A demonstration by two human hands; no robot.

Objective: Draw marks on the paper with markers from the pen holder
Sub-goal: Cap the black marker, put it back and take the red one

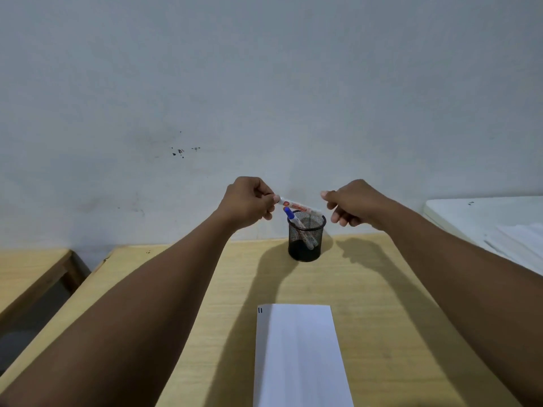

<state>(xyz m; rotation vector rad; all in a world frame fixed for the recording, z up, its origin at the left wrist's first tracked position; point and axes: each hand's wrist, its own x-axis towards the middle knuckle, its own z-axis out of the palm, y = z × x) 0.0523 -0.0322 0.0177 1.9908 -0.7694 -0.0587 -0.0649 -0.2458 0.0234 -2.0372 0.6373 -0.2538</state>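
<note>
Left of center, the left hand (249, 202) is curled shut, pinching one end of a white marker with red print (296, 205). Dead center, a black mesh pen holder (306, 237) has a blue-capped marker (291, 216) and a few more inside. Right hand (351, 204) is loosely curled, thumb out, holding nothing. The paper (299, 356) sits bottom center on the wooden desk (382, 304).

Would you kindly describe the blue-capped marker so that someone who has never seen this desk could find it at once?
Start at the wooden desk and go to its far edge by the wall, where a black mesh pen holder stands. The blue-capped marker leans in it, cap sticking out over the left rim. Unlike the red-printed marker the left hand holds above the holder, no hand touches it.
</note>
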